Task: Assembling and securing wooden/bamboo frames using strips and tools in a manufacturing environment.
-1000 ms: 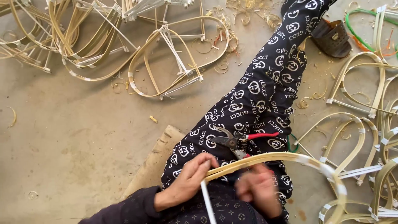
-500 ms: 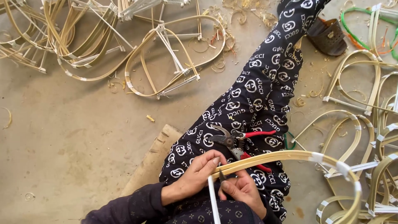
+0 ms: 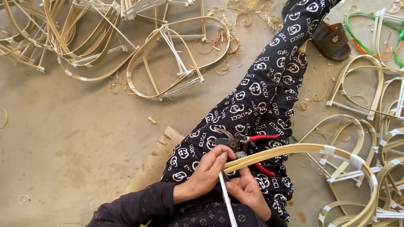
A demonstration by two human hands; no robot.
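Concrete floor (image 3: 75, 138), pale curved cane hoop (image 3: 294, 149)

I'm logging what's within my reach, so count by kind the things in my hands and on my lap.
Bent cane frame, held by left hand and right hand: 1
White strip: 1
Red-handled pruning shears on the lap: 1
Total: 3

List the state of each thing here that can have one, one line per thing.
left hand: closed on the bent cane strip
right hand: gripping beneath the strip's end
bent cane strip: curved, taped white in places, held over the lap
white strip: straight, running between the hands
red-handled cutters: lying on the thigh, handles apart
brown sandal: off, on the floor
finished cane frames: lying loose on the floor
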